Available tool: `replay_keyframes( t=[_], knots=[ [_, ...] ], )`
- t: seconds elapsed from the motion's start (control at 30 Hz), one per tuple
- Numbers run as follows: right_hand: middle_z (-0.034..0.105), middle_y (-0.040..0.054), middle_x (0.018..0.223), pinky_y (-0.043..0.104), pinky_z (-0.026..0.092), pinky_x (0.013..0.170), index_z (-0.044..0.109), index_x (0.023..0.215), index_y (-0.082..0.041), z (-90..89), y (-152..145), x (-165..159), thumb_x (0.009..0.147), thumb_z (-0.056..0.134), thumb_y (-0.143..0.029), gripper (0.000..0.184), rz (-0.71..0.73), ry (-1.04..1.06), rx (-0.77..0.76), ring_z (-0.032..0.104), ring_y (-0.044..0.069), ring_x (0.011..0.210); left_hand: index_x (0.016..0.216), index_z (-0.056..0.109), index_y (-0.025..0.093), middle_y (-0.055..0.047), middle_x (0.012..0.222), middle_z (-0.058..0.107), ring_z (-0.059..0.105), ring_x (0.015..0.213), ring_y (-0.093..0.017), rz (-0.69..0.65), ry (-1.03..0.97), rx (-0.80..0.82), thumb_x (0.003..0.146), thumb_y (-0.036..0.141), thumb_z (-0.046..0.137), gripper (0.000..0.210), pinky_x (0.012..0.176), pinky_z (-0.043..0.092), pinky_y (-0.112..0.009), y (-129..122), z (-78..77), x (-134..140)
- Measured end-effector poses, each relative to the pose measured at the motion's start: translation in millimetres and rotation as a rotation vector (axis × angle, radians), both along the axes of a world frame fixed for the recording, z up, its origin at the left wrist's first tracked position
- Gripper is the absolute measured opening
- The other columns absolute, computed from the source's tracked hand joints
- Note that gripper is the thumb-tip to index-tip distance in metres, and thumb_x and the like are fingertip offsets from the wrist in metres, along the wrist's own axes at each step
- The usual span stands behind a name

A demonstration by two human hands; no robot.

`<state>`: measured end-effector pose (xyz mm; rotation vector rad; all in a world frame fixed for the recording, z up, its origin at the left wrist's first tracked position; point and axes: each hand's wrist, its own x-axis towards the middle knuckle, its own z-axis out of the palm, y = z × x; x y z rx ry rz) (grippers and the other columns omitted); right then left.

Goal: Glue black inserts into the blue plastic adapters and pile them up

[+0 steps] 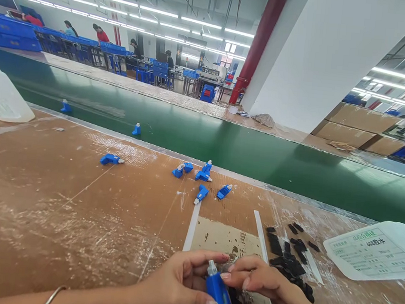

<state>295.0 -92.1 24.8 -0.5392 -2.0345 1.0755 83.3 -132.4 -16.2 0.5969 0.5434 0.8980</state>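
My left hand [175, 285] grips a small blue plastic part with a pale grey nozzle-like tip [220, 297], thumb on its near side, tip pointing up and away. My right hand [278, 291] is closed at the part's right side, fingertips pressed against it near the tip. Part of its thumb and the piece's lower end run off the bottom edge. Something dark shows between the hands, too hidden to name. Beneath them lies a tan sheet [223, 235] with dark specks, flanked by white strips. Black strips and pads [290, 261] are heaped right of my right hand.
Several similar blue parts [201, 194] lie across the brown worktop [74, 216]; two more stand on the green conveyor belt [176, 128] beyond. Labelled translucent jugs are at right [375, 250] and left [3, 94]. Past the belt are a white pillar [297, 61], cartons and seated people.
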Motion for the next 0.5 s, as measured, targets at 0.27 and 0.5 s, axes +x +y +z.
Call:
replay_keyframes(
  t=[0.27, 0.5],
  knots=[
    [0.077, -0.0023, 0.108, 0.028, 0.060, 0.090, 0.062, 0.112, -0.040, -7.8, -1.8, 0.0, 0.092, 0.067, -0.035, 0.021, -0.009, -0.032, 0.022, 0.069, 0.017, 0.109, 0.125, 0.063, 0.030, -0.006, 0.120, 0.071, 0.071, 0.101, -0.017, 0.000, -0.048, 0.063, 0.061, 0.023, 0.093, 0.071, 0.085, 0.051, -0.028, -2.9, -13.0, 1.8],
    [0.077, 0.0007, 0.115, 0.035, 0.060, 0.093, 0.058, 0.133, -0.037, -19.8, 12.3, 1.0, 0.098, 0.058, -0.029, 0.036, 0.090, -0.143, 0.407, 0.070, 0.022, 0.111, 0.119, 0.067, 0.027, -0.005, 0.114, 0.073, 0.071, 0.089, -0.013, 0.028, -0.062, -0.009, 0.057, 0.022, 0.094, 0.068, 0.078, 0.053, -0.024, -1.7, -18.8, 2.7]
  ],
)
